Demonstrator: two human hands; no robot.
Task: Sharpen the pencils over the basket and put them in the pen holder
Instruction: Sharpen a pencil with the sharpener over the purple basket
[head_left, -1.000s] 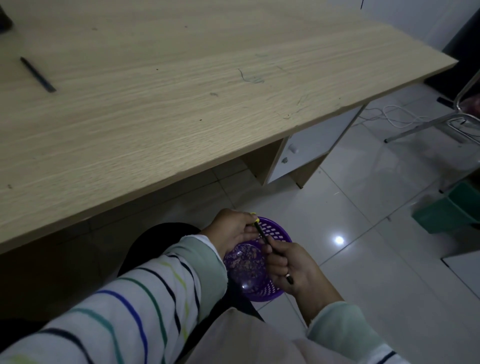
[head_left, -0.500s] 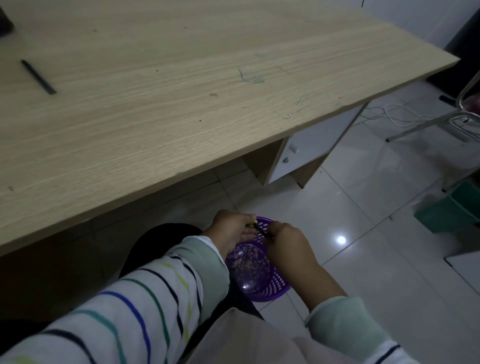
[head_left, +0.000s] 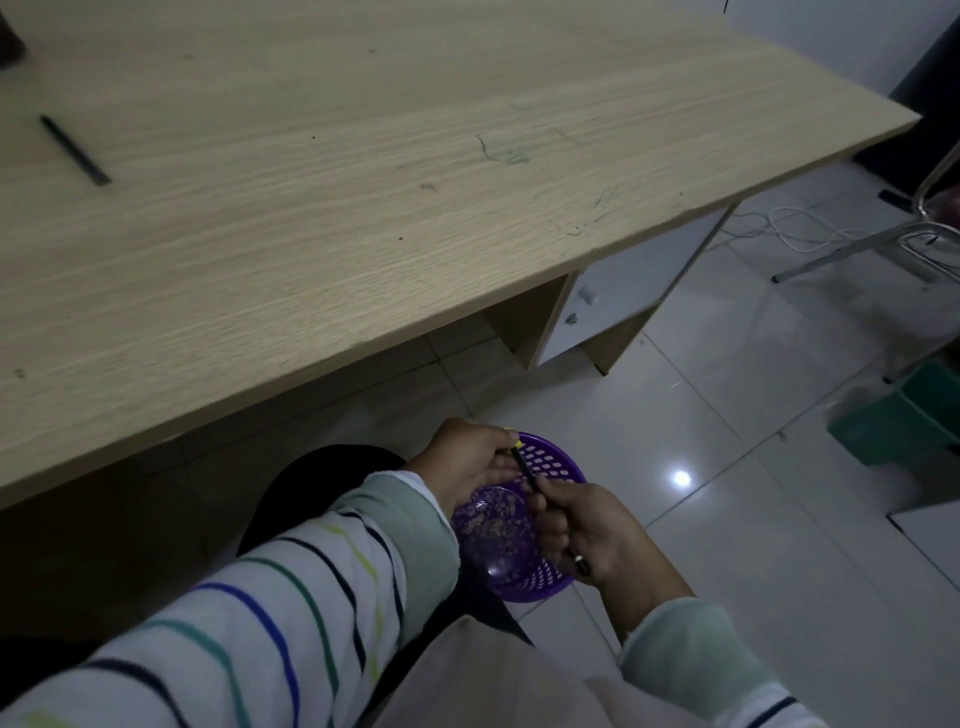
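Two hands (head_left: 470, 460) (head_left: 602, 535), slim dark pencil (head_left: 527, 473), perhaps shavings in perforated purple basket (head_left: 556, 467).

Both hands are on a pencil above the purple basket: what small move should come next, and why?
Probably another twist of the pencil by the right hand, since its tip sits in the yellow sharpener pinched by the left hand, with shavings already in the purple basket beneath.

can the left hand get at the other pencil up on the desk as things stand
Probably not right away: the left hand is holding the yellow sharpener low over the basket, while that pencil lies far across the desk.
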